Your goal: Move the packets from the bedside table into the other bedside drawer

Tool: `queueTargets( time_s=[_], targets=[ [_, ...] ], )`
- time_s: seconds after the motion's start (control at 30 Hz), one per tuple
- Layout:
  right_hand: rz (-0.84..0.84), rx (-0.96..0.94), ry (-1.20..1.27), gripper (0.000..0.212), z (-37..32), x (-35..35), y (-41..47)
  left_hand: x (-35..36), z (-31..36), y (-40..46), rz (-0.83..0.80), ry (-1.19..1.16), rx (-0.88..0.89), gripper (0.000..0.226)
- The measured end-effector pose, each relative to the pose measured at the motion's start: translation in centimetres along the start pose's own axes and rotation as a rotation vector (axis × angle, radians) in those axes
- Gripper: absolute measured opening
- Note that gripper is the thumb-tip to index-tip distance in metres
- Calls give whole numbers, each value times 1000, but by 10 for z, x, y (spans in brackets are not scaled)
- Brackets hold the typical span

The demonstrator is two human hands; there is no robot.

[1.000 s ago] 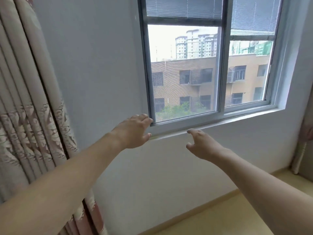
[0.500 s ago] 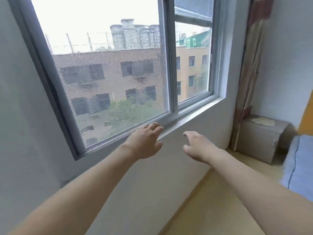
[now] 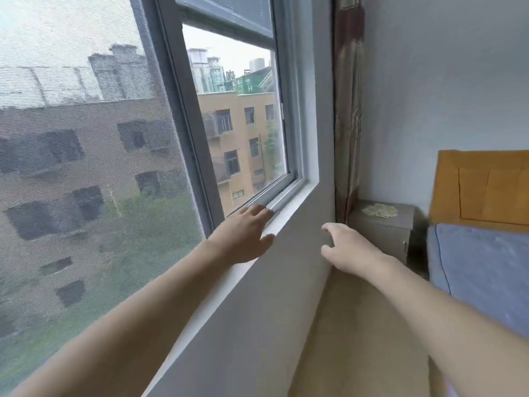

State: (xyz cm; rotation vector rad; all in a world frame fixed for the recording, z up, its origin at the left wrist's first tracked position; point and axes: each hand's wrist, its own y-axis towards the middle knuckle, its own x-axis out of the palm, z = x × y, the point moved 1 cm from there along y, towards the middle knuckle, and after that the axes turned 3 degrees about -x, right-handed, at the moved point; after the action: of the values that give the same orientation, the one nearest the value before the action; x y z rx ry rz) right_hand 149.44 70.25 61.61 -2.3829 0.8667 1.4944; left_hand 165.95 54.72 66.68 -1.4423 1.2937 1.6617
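Observation:
A grey bedside table stands in the far corner, between the curtain and the bed. Several pale packets lie on its top. A small knob shows on its front. My left hand reaches forward over the window sill, fingers relaxed, holding nothing. My right hand is stretched out in the air in front of the wall, fingers loosely curled, empty. Both hands are well short of the table.
A large window with a mesh screen fills the left. Its white sill runs toward the corner. A patterned curtain hangs there. A bed with a blue mattress and orange headboard is on the right. A narrow strip of tan floor leads to the table.
The view has swung right along the window wall. The bedside table, the packets and the bed have come into view and drawn closer. Both hands stay outstretched and empty.

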Motion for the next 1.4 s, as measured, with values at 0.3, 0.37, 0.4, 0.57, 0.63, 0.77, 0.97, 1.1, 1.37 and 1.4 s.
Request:
queueTargets(
  time_s=[0.3, 0.37, 0.4, 0.57, 0.63, 0.77, 0.97, 1.1, 1.37, 1.4],
  targets=[
    [60, 224, -18, 56, 116, -5, 187, 84, -25, 238, -12, -67, 195, 55],
    [72, 270, -23, 55, 138, -15, 229, 87, -32, 301, -12, -92, 226, 55],
    [86, 286, -37, 55, 150, -22, 247, 89, -33, 332, 1, -113, 226, 55],
    [164, 355, -71, 51, 220, -66, 320, 129, -1, 467, -8, -259, 223, 49],
    [173, 401, -66, 51, 257, -76, 344, 160, 27, 508, -52, -249, 286, 47],
    [180, 466, -47, 52, 346, -93, 398, 210, 77, 598, -86, -245, 366, 51],
    [200, 477, -16, 55, 475, -139, 501, 259, 125, 755, -134, -211, 305, 55],
    [212, 476, 11, 56, 539, -167, 568, 276, 145, 845, -120, -242, 241, 53],
    [109, 452, 76, 57, 658, -171, 728, 373, 155, 1013, -249, -293, 145, 56],
    [101, 456, 83, 57, 675, -169, 748, 388, 154, 1036, -261, -296, 132, 57]
  ],
)
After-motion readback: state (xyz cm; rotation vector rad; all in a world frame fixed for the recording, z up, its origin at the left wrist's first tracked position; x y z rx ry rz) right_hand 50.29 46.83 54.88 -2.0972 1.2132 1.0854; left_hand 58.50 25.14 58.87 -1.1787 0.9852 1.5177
